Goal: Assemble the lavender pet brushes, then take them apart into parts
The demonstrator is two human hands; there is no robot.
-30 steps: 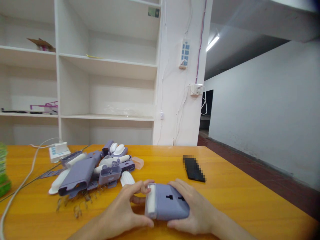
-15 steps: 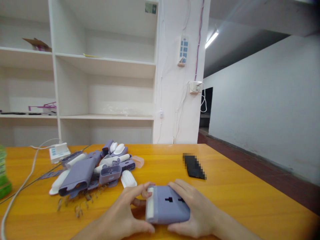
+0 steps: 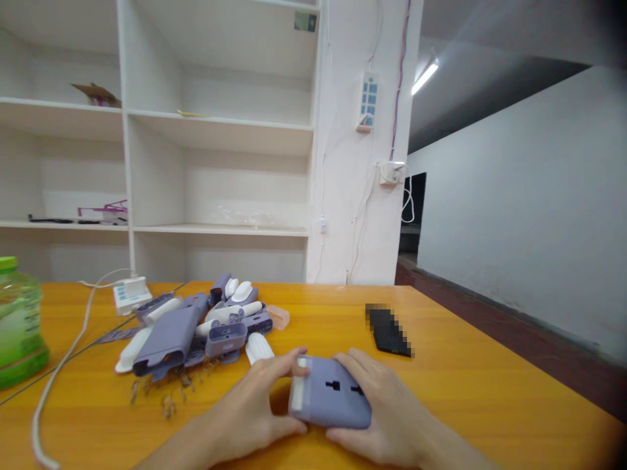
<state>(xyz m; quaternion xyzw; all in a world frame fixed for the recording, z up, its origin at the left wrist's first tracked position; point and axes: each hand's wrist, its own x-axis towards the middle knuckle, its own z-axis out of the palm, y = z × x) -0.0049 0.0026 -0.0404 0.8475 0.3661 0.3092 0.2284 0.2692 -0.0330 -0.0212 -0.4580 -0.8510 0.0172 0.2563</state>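
A lavender plastic housing (image 3: 333,398) with dark keyhole-like slots lies between my hands, low over the wooden table. Its left end carries a pale, see-through cap (image 3: 298,391). My right hand (image 3: 386,408) grips the right part, fingers over the far edge and thumb along the near edge, covering part of a slot. At the capped end my left hand (image 3: 262,405) curves round it, fingertips on the far corner and thumb by the near corner. A white ribbed piece (image 3: 258,348) lies just beyond my left hand.
Lavender and white plastic parts (image 3: 169,336) are heaped at the left, with small metal springs (image 3: 169,405) in front. A green-capped bottle (image 3: 19,326), a white cable (image 3: 73,346) and a power strip (image 3: 132,297) are further left. A dark phone (image 3: 389,329) lies at right.
The view has swung slightly left, bringing more of the green bottle in. Both hands still hold the housing, which is tilted a little differently.
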